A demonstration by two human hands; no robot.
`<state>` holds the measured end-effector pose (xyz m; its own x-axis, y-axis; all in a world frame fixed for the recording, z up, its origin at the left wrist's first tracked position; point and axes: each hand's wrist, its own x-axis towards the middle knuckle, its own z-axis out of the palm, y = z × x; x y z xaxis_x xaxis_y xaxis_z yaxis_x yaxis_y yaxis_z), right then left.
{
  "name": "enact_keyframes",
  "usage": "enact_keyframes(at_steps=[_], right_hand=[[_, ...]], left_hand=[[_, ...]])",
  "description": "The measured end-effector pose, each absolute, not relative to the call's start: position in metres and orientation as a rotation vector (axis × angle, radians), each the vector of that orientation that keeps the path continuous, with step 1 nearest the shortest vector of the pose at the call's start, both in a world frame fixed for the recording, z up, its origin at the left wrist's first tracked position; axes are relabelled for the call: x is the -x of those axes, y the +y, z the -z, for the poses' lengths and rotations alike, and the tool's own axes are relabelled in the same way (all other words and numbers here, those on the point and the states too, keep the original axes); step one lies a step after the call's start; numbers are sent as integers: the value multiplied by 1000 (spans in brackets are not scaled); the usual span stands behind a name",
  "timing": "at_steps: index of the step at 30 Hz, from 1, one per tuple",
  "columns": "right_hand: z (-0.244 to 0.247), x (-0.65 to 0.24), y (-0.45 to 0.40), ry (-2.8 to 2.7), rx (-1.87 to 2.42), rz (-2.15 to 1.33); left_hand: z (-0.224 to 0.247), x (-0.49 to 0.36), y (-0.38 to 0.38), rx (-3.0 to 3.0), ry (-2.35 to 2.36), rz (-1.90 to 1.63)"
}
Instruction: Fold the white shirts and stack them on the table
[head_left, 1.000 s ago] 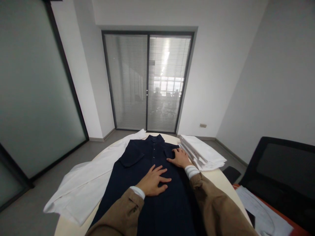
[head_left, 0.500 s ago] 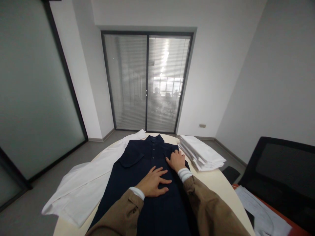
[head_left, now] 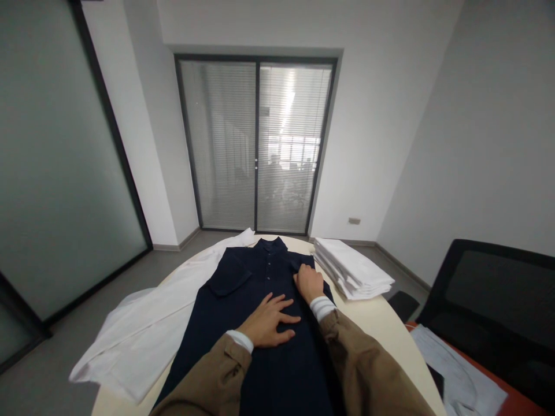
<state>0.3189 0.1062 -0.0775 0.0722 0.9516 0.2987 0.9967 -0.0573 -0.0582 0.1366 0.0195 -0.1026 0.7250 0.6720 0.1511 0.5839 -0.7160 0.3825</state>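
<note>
A navy polo shirt [head_left: 269, 370] lies front up on the table, its collar pointing away from me and its buttons up the middle. Its left-side sleeve [head_left: 232, 274] rests across the chest. My left hand [head_left: 271, 323] is spread flat on the front of the shirt, holding nothing. At the shirt's right edge, near the shoulder, my right hand [head_left: 309, 284] has its fingers curled onto the dark sleeve cloth. The fingertips are partly hidden by the hand itself.
White garments [head_left: 151, 323] are laid along the left side of the round cream table [head_left: 390, 346] and overhang its edge. A stack of folded white cloth [head_left: 353, 268] sits at the right. Beyond are a black mesh chair [head_left: 498, 294] and an orange surface with white papers [head_left: 455, 364].
My right hand's fingers have curled in and closed more on the sleeve cloth. My left hand stays flat on the shirt. The view has shifted slightly.
</note>
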Motion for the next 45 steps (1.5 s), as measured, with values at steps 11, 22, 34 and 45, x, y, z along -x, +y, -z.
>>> enact_keyframes(at_steps=[11,22,34,45], right_hand=[[88,-333,114,-1970,1950,126],[107,-359,120,-1972,2061,-126],[96,-385,187,-1842,2101,-206],[113,-351,148,-2115,2062,18]], left_hand=[[103,-137,20,-2620,983,-405],[95,-141,12,-2628,848,-340],[94,-142,14,-2593,797,-411],[95,-144,15,-2591,814,-411]])
